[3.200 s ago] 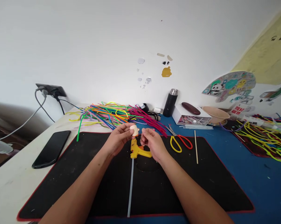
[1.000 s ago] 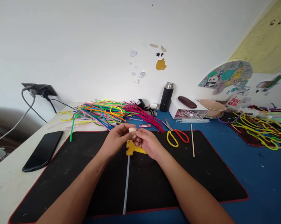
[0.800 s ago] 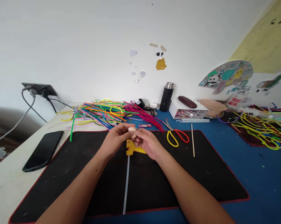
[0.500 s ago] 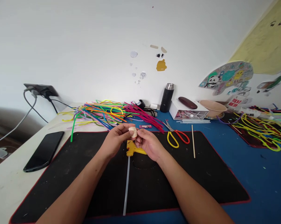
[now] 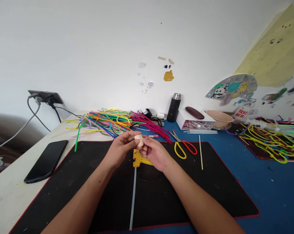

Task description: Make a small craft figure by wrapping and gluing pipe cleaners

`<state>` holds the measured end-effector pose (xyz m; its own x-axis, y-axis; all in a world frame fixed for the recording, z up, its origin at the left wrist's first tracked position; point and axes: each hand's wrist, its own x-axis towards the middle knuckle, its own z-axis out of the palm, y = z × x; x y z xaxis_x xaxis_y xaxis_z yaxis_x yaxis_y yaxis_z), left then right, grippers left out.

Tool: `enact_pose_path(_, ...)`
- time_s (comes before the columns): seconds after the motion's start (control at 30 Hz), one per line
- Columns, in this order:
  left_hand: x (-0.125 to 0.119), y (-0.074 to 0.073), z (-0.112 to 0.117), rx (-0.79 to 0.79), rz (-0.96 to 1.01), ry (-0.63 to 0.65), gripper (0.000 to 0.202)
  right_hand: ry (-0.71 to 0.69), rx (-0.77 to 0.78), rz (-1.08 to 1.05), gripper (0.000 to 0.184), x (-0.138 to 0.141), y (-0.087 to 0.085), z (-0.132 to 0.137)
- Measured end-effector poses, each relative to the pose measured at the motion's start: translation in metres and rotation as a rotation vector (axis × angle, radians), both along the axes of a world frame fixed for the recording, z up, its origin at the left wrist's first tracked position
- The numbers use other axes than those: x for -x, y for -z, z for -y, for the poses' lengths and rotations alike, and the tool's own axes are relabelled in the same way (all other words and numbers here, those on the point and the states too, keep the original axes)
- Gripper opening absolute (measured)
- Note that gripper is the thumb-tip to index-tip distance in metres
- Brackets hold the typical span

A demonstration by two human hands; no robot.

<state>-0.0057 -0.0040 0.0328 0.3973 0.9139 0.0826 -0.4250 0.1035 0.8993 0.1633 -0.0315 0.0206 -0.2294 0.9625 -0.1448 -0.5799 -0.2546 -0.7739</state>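
My left hand (image 5: 122, 146) and my right hand (image 5: 154, 151) meet above the middle of the black mat (image 5: 108, 201). Between their fingertips is a small cream-coloured roll (image 5: 138, 140), ribbed like wound cord; its exact kind I cannot make out. Both hands are closed on it, the left from one side and the right from the other. Just below them lies a yellow glue gun (image 5: 138, 159), its handle partly hidden by my right hand. A translucent glue stick (image 5: 133, 198) runs from it toward me.
Colourful pipe cleaners (image 5: 103, 122) lie along the wall. To the right are scissors (image 5: 180, 146), a wooden stick (image 5: 201, 152), a black thermos (image 5: 173, 108), a white box (image 5: 183, 121) and a pink bowl (image 5: 220, 117). A phone (image 5: 46, 161) rests at the left.
The view has tilted slightly, so the scene sits a little lower in the picture. Both hands keep hold of the cream roll, which appears turned slightly.
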Motion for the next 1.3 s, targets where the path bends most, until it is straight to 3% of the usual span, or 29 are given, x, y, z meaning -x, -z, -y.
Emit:
enact_pose_path(0.3,0.009,-0.008,-0.003,-0.046,0.069,-0.081,0.037,-0.018,-0.018,-0.012,0.04,0.02,-0.015,-0.011)
enact_pose_path(0.57,0.014,-0.013,-0.004,-0.079,0.04,-0.123,0.036,0.08,-0.09,0.039,0.043,0.031,-0.013,-0.015)
enact_pose_path(1.03,0.017,-0.012,-0.002,-0.16,-0.076,-0.125,0.028,0.056,-0.083,0.092,0.048,0.019,-0.007,-0.008)
enact_pose_path(1.3,0.016,-0.011,-0.008,-0.087,0.012,-0.248,0.034,0.239,-0.191,0.298,0.041,0.008,-0.003,-0.011)
